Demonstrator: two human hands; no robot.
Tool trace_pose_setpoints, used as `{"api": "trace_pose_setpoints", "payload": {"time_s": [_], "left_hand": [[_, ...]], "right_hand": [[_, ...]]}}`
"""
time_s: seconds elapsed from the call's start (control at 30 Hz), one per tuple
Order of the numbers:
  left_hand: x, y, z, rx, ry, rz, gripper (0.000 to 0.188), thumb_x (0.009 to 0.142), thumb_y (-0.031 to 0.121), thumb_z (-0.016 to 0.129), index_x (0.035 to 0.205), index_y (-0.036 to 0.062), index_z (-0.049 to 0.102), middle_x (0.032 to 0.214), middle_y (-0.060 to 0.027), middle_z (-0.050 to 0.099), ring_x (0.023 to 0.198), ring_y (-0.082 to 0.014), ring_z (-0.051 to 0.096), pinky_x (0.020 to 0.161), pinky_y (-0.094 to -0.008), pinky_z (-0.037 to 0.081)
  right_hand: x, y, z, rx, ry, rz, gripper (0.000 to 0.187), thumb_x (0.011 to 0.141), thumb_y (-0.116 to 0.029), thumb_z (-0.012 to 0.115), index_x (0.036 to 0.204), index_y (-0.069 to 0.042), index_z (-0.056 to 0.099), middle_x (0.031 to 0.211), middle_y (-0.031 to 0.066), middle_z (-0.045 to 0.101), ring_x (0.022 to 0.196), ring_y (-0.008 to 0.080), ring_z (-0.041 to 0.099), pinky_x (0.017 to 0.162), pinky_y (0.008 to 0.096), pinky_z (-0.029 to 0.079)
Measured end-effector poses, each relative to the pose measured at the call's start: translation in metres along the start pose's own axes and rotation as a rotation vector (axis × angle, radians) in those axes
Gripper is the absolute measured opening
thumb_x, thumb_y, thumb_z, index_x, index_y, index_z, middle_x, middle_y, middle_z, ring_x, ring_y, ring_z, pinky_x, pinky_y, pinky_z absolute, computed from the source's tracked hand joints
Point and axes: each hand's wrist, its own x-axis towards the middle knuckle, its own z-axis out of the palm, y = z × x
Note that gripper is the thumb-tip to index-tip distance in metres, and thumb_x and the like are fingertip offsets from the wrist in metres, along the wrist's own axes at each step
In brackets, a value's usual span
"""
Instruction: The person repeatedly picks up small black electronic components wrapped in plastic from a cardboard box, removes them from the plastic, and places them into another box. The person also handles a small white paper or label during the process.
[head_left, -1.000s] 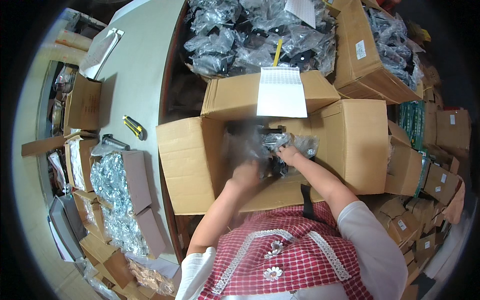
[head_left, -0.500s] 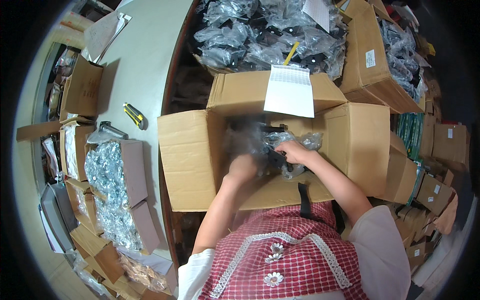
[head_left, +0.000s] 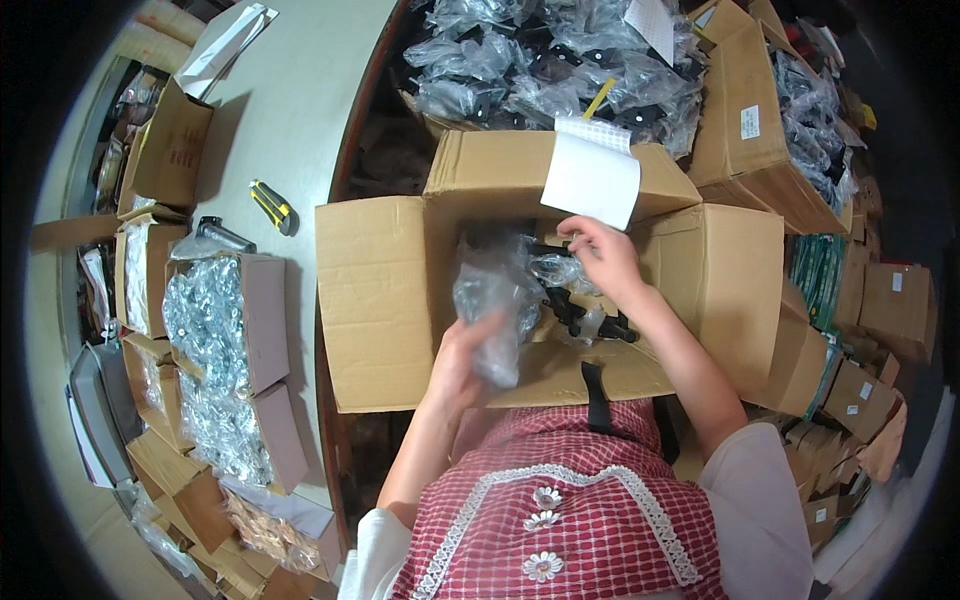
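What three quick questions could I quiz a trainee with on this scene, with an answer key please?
1. True or false: the yellow-and-black cutter lies on the tabletop, outside the open carton.

2. Multiple choice: which hand grips the clear plastic bag?
A) left
B) right
C) neither

3. Count: how many white flowers decorate the front of the red checked apron?

Key:
1. True.
2. A, the left hand; it and the bag are slightly blurred.
3. Three.
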Motion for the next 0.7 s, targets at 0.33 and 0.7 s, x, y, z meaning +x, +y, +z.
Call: {"api": "trace_pose_setpoints", "payload": {"time_s": [0.33, 0.7], "left_hand": [[-0.102, -0.057, -0.028, -0.273, -0.074, 0.058, 0.032, 0.072, 0.012, 0.074, 0.101, 0.0035, 0.067, 0.123, -0.0197, 0.064, 0.094, -0.0294, 0.067, 0.084, -0.0404, 0.055], [-0.118, -0.056, -0.058, -0.176, 0.013, 0.113, 0.019, 0.079, 0.013, 0.067, 0.095, 0.0037, 0.068, 0.124, -0.0176, 0.066, 0.089, -0.0213, 0.069, 0.079, -0.0335, 0.056]], "right_hand": [[-0.008, 0.072, 0.168, -0.771, -0.869, -0.007, 0.059, 0.088, -0.016, 0.067, 0.145, -0.009, 0.055, 0.155, 0.0279, 0.039, 0.136, 0.0451, 0.049, 0.107, 0.0474, 0.050], [-0.032, 0.134, 0.074, -0.941, -0.897, 0.231, 0.032, 0.088, -0.010, 0.065, 0.117, -0.003, 0.074, 0.123, 0.0182, 0.072, 0.113, 0.0370, 0.071, 0.091, 0.0488, 0.057]]}}
